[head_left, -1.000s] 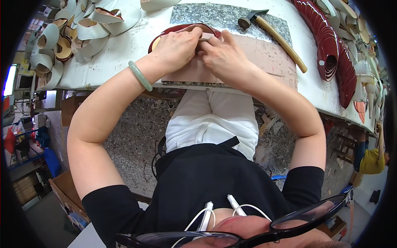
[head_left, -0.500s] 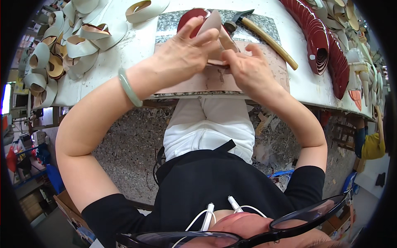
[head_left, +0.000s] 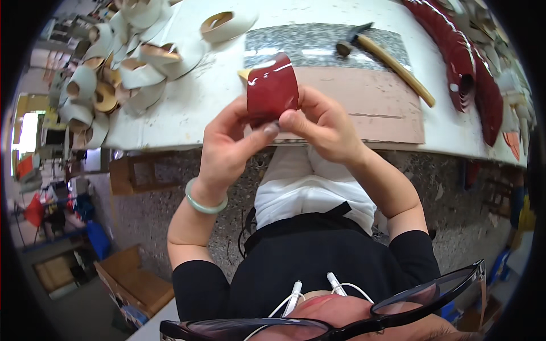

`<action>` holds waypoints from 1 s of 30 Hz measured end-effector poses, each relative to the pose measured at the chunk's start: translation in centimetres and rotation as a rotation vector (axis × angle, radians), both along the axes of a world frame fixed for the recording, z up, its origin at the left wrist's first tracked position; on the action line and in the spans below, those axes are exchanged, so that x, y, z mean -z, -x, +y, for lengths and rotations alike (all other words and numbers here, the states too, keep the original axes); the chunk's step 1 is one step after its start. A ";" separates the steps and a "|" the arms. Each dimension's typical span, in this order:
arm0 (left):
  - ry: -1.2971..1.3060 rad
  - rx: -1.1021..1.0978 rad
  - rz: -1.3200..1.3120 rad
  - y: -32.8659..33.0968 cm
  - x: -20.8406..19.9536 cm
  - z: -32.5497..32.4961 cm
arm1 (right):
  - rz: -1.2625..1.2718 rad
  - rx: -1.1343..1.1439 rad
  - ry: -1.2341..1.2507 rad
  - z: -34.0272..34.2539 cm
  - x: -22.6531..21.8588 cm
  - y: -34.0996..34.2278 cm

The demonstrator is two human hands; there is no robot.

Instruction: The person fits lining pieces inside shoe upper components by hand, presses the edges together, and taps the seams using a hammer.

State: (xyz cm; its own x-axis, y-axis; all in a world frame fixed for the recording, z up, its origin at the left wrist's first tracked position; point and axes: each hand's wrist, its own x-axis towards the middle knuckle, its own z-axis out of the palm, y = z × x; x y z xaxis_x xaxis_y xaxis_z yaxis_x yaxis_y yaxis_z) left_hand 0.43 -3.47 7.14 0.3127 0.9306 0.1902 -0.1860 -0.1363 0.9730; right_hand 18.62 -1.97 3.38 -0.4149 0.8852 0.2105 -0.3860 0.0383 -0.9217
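A curved, glossy dark-red shoe upper (head_left: 272, 91) is held up between my two hands above the front of the work table, its shiny outer face toward me. My left hand (head_left: 223, 145) grips its left and lower edge, thumb pointing in toward the middle. On the other side, my right hand (head_left: 329, 128) pinches the lower right edge, with the thumb in front and the fingers behind. A bit of yellowish material (head_left: 243, 74) shows behind the upper's left edge. The far side of the piece is hidden.
A wooden-handled hammer (head_left: 395, 69) lies across a speckled stone slab (head_left: 273, 41) and a pinkish-tan board (head_left: 387, 125). Nested red uppers (head_left: 449, 48) form a row at right. White uppers (head_left: 139, 71) pile up at left, with another (head_left: 227, 25) apart. A cardboard box (head_left: 133, 278) stands lower left.
My hands have raised the red upper off the board and drawn it nearer. Its pale lining showed before; now its glossy outside does. The view has shifted, and the hammer stays on the slab.
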 end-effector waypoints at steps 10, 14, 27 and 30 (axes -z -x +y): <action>-0.226 -0.710 0.076 6.3 2.1 -11.2 | 0.263 -0.611 0.304 -3.9 -0.5 10.7; -0.067 -0.876 0.145 7.7 5.3 -13.8 | 0.159 -0.508 0.291 -6.8 3.9 14.8; 0.499 -0.710 -0.464 10.8 12.2 -14.4 | -0.378 -0.603 -0.057 -4.6 8.8 15.5; 0.543 -0.778 -0.588 10.6 14.0 -13.6 | -0.474 -0.616 0.120 -4.4 10.1 15.2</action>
